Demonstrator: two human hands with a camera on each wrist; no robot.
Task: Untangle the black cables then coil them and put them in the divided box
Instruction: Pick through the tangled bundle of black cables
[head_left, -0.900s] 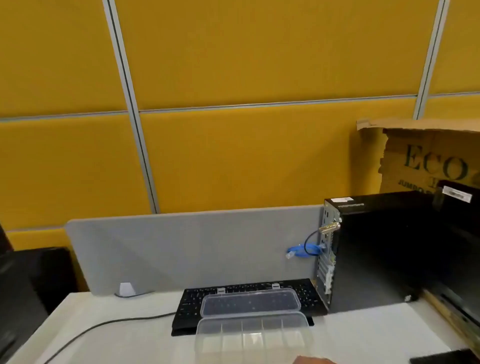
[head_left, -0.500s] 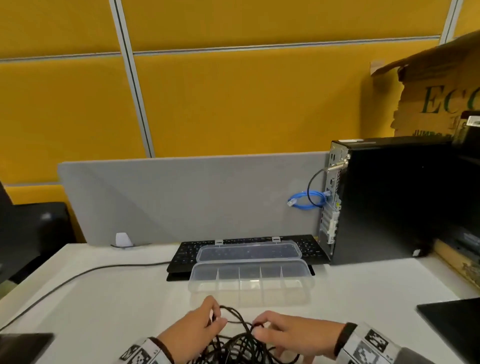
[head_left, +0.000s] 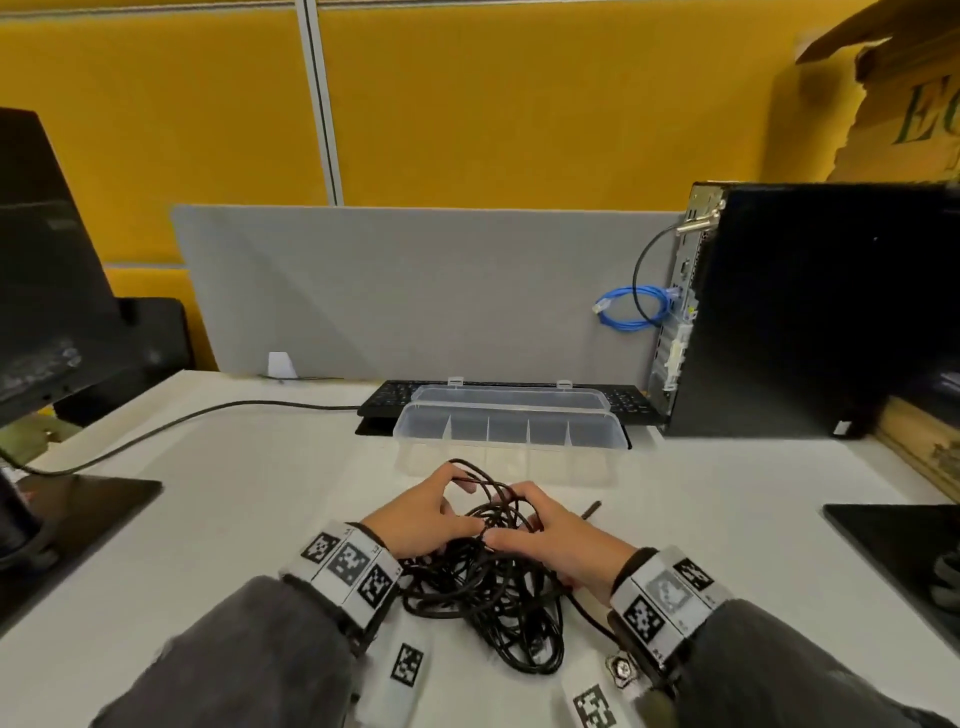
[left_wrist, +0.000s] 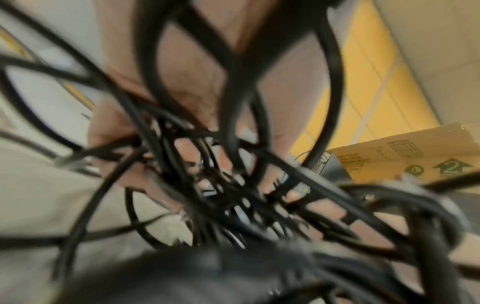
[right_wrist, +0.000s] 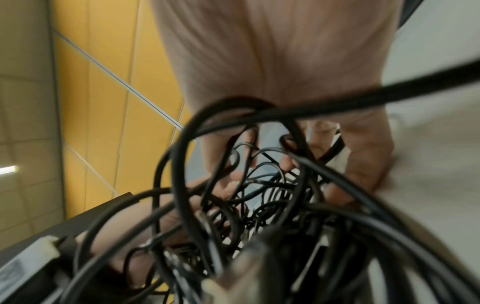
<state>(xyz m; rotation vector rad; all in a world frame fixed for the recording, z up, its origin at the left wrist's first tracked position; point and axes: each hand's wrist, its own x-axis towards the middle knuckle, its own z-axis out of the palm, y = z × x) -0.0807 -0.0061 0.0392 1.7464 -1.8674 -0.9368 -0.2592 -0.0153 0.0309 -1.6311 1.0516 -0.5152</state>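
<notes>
Lying in a tangled heap at the lower centre of the head view, on the white desk (head_left: 260, 519) — the black cables (head_left: 488, 597), spreading from between both wrists up to the fingertips. Reaching into the upper part of that heap from the left, the left hand (head_left: 421, 514), fingers curled and pinching a loop that is arching up over them. Meeting it from the right, the right hand (head_left: 550, 540), fingers bent down into the strands and gripping them, thumb lying along the near side. Filling both wrist views, blurred cable loops crossing in front of palm and fingers (left_wrist: 187, 160), so the exact strands being held are not showing clearly.

Sitting just beyond the hands, toward the frame's centre, the divided box (head_left: 509, 434) — clear plastic, lid standing open behind it, compartments holding no cable. Resting behind the box, a black keyboard (head_left: 395, 397), partly covered by the lid. Standing at the right, a black computer tower (head_left: 810, 312) with a blue cable (head_left: 631, 312) looping at its rear. Showing at the left edge, a monitor (head_left: 47, 270) and its base (head_left: 88, 514).
</notes>
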